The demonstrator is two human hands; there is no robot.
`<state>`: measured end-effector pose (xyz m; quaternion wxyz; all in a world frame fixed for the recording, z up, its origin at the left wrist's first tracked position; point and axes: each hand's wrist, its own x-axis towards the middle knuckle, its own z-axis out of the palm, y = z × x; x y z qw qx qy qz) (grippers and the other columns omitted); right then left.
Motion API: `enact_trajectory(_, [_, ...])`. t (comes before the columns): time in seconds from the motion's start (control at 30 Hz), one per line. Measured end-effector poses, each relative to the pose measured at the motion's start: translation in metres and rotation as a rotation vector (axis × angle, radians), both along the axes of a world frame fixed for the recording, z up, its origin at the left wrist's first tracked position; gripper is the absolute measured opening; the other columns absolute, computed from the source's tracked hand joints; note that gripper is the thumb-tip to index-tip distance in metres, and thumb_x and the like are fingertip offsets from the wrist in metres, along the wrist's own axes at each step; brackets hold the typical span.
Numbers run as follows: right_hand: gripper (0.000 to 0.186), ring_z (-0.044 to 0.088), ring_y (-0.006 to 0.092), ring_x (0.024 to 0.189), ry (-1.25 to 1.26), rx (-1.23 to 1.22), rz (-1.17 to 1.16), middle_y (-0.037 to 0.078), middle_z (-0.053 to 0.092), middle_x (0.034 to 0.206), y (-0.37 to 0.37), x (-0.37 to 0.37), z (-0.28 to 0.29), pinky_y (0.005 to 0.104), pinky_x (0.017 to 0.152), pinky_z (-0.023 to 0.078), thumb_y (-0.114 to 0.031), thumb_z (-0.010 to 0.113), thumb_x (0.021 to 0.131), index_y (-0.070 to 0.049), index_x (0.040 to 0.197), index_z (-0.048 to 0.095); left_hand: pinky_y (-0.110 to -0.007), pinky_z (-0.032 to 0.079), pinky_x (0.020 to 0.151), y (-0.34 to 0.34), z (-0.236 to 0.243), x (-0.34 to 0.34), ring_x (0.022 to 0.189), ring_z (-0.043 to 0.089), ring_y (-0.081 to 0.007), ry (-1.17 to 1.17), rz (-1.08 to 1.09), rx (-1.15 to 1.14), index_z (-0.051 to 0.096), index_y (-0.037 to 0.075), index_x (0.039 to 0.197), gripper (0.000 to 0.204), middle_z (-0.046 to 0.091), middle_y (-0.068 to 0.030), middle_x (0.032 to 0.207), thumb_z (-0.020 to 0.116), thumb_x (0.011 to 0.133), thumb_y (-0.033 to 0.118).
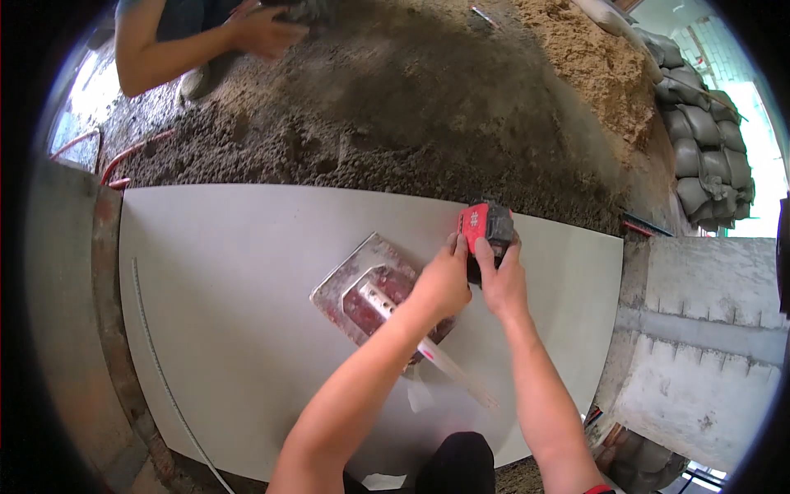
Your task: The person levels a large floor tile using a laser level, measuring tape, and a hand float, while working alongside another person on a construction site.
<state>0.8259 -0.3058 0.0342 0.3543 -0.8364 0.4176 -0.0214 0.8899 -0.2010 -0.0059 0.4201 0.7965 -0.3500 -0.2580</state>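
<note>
My left hand [443, 284] and my right hand [504, 284] are both closed around a boxy red-and-black device [474, 221], which looks like a power-tool battery pack. It is held over the far right part of a large pale tile [222, 272]. Under and beside my left forearm is a square, flat plate [346, 306], reddish and smeared with dried cement. A white bar with holes [377, 298] crosses it, and a pale, blurred strip [453, 372] slants out past my left wrist. Whether bar and strip are one piece is hidden by my arm.
Wet grey mortar [362, 148] lies beyond the tile, with a sand heap [592, 74] behind it. Filled sacks [704, 140] are stacked at far right. Another person's hand [267, 34] is at top left. A thin cord-like strip [152, 346] lies along the tile's left side.
</note>
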Motion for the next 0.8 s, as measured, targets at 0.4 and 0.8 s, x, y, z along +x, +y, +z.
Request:
enact_trajectory(0.4, [0.063,0.064,0.0397,0.089,-0.069,-0.010,-0.029,0.023,0.065,0.098,0.001,0.002,-0.008,0.0428,0.075,0.050,-0.044,0.056,0.088,0.000,0.127,0.033,-0.039,0.028,0.109,0.011,-0.007,-0.025,0.133,0.035,-0.0308,-0.616,-0.185,0.423,0.030,-0.007,0.139,0.060,0.034,-0.0226,0.143,0.042,0.086,0.017])
enact_trajectory(0.8, [0.063,0.063,0.0409,0.093,0.014,0.046,-0.044,0.023,0.064,0.101,0.003,0.007,0.005,0.0441,0.077,0.050,-0.044,0.057,0.087,-0.003,0.129,0.033,-0.034,0.049,0.081,-0.039,-0.029,0.015,0.090,0.064,-0.0270,0.589,0.569,-0.375,0.059,-0.003,0.110,0.027,0.065,-0.0180,0.100,0.051,0.085,0.002])
